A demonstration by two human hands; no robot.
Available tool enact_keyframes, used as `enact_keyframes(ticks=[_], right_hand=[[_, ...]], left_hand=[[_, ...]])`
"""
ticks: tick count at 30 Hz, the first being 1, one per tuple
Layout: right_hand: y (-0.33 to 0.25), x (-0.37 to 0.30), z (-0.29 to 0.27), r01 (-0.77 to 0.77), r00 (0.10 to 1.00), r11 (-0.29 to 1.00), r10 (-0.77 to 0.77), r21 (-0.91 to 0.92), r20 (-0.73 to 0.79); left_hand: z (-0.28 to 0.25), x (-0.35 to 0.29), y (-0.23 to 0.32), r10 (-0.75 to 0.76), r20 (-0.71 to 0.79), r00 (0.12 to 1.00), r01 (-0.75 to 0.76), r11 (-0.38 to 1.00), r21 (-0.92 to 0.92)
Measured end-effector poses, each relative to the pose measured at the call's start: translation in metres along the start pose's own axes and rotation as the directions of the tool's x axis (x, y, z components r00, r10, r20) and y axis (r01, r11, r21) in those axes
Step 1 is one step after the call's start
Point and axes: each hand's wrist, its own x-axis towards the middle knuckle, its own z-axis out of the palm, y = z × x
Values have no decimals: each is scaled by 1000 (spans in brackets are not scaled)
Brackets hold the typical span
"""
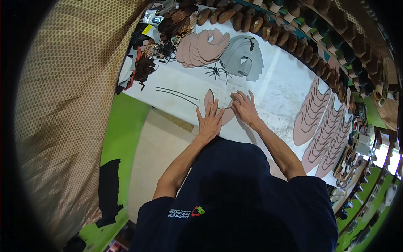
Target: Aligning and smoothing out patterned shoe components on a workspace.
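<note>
- The curved pink piece lay on the white bench, partly covered by the left hand, with what looked like a thin dark strip along its inner curve
- Good work there seemed to call for steady, flat pressure from one side while the other eased the strip round the bend in short, even lengths, without stretching it
- The left hand lay flat over the piece's left part, fingers spread, gripping nothing
- The right hand, apart from the left, bent its fingers at the piece's right tip; whether they pinched the strip, I could not tell
- Two loose dark strips lay left of the piece
</note>
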Motion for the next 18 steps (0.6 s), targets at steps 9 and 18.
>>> enact_keyframes(ticks=[9,18], right_hand=[[5,8,-2,32,996,999,-31,-12,82],[8,16,3,111,994,993,-111,-31,-5]], left_hand=[[-11,9,3,54,-24,998,-54,998,12],[-7,8,2,72,-38,997,-71,997,16]])
